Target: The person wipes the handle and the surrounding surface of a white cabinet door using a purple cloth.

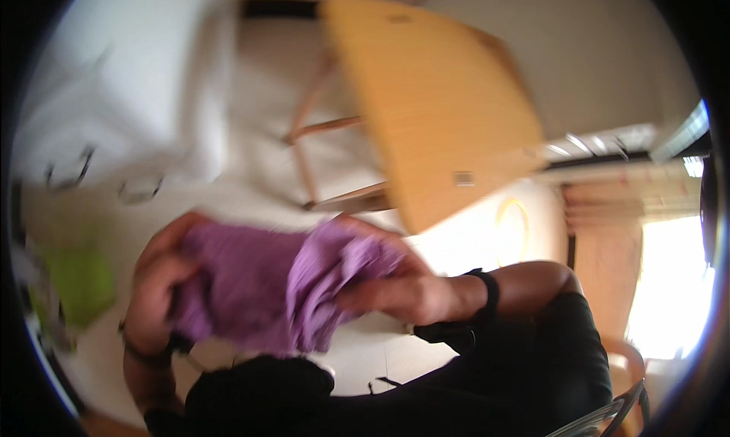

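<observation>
A purple cloth (245, 277), crumpled and folded over at its right end, is stretched between my two hands in front of my body. My left hand (154, 294) grips its left end, fingers blurred. At the bunched right end, my right hand (393, 291) has hold of the folds, with the thumb on the near side and some fingers hidden behind the fabric. Both wrists carry dark bands. The cloth hangs above the pale tiled floor, apart from the table.
A yellow wooden table (439, 112) with brown legs stands beyond the cloth. White furniture (142, 95) with dark handles is at the left. A green object (80, 283) lies low on the left. A chair (630, 357) and a bright window (667, 289) are at the right.
</observation>
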A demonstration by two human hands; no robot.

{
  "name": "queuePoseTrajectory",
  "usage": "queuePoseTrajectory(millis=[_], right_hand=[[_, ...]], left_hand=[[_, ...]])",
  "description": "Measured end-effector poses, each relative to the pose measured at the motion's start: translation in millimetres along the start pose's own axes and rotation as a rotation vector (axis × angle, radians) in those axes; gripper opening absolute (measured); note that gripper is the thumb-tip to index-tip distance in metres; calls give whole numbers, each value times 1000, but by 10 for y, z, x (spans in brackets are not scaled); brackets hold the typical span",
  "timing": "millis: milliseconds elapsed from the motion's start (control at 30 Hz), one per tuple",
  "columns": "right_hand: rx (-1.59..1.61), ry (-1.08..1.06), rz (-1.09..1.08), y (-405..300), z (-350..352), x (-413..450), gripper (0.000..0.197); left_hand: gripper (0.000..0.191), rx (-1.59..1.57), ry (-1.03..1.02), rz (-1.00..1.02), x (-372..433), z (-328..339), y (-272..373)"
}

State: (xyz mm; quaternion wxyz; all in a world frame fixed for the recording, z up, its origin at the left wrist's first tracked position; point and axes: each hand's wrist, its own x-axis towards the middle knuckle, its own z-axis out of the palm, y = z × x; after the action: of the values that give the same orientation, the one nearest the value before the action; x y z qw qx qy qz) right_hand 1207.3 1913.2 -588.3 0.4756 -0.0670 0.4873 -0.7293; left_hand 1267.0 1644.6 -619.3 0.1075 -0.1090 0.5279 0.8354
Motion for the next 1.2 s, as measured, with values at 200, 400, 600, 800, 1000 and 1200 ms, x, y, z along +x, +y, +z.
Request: queuePoseTrajectory(millis=[200, 400, 600, 800, 1000, 1200], right_hand=[[64, -391, 60, -313, -259, -577, 66], [-299, -347, 76, -849, -703, -956, 87], [-359, -684, -203, -1258, -815, -1099, 71], [-61, -618, -195, -1061, -1509, -1306, 45], [276, -446, -45, -984, -2420, -1522, 37], [417, -338, -259, -1330, -2757, -1683, 42]], left_hand=[[49, -51, -135, 78, -281, 435, 301], [22, 563, -637, 190, -202, 1165, 765], [50, 539, -540, -189, 11, 2442, 1080], [48, 854, -394, 149, 70, 3316, 1061], [16, 648, -859, 676, 592, 4190, 677], [16, 413, -1038, 449, 705, 4877, 316]])
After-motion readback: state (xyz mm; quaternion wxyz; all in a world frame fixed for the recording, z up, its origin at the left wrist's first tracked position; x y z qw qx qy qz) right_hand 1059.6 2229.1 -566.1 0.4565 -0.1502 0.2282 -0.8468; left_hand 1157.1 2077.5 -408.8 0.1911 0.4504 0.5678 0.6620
